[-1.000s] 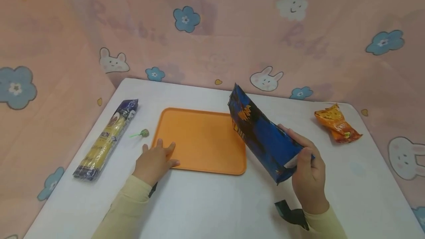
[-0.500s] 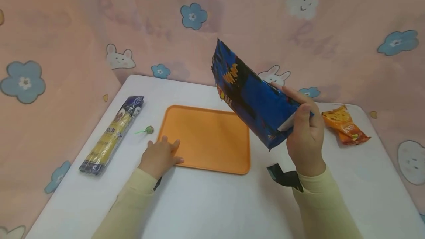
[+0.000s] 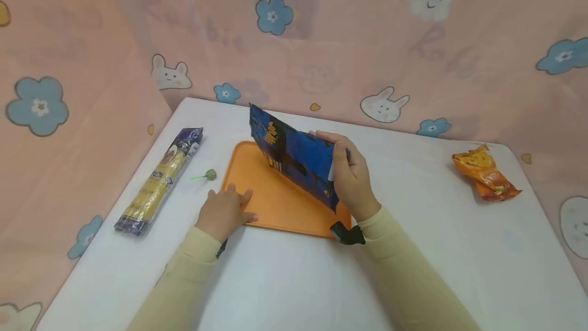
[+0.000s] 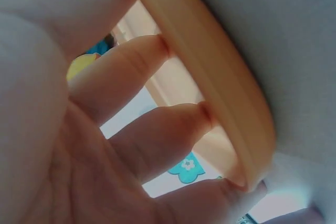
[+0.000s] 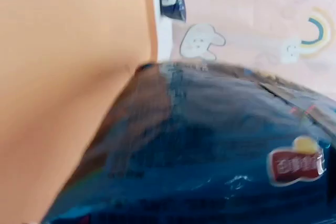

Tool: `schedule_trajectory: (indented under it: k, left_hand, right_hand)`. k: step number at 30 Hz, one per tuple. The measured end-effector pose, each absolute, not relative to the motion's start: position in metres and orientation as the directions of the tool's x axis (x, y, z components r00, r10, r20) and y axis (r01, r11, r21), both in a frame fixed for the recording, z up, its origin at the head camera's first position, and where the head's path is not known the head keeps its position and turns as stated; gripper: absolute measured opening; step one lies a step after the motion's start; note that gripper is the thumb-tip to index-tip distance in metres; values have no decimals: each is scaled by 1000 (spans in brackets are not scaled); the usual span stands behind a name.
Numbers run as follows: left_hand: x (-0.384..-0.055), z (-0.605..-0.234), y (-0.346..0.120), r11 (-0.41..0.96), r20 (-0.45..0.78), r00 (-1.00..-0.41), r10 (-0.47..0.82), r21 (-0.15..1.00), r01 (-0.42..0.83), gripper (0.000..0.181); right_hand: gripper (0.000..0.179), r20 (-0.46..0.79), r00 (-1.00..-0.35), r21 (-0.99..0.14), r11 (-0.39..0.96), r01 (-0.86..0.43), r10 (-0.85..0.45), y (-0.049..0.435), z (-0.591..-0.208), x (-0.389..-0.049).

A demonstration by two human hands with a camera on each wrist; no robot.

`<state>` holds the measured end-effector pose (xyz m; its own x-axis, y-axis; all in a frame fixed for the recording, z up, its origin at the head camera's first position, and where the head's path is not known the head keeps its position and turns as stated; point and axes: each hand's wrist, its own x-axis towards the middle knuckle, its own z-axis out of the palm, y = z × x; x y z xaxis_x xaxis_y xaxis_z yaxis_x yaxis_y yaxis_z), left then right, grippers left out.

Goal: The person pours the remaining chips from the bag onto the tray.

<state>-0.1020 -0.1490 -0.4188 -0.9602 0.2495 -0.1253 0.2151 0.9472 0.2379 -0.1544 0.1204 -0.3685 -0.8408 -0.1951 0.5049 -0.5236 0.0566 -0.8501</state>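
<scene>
My right hand (image 3: 354,178) grips one end of a shiny blue snack bag (image 3: 303,160), thumb in front and fingers behind. The bag tilts over an orange rectangular tray (image 3: 280,213), its far end up and to the left. In the right wrist view the blue bag (image 5: 210,145) fills the lower part, close over the tray. My left hand (image 3: 225,213) rests at the tray's front left corner with its fingers spread. The left wrist view shows those fingertips touching the tray's rim (image 4: 220,72); nothing is held in the palm.
Left of the tray lie a green lollipop (image 3: 210,174) and a long clear pack of yellow pasta (image 3: 153,188). An orange snack bag (image 3: 487,173) lies at the far right of the white table (image 3: 285,280). A pink patterned cloth (image 3: 317,40) hangs behind.
My right hand has carried the blue bag up, then left and down over the tray. My left hand has stayed at the tray corner. The head view has shifted slightly.
</scene>
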Motion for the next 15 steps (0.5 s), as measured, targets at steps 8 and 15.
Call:
schedule_trajectory:
  k: [8,15]
  left_hand:
    - [-103,-416,-148,948,-158,-959,237,254,192,65]
    - [-104,-412,-148,948,-183,-952,243,253,193,64]
  right_hand:
    - [52,530,-821,-828,81,-555,-212,119,-368,-156]
    - [59,603,-789,-794,9,-608,-119,129,-332,-145]
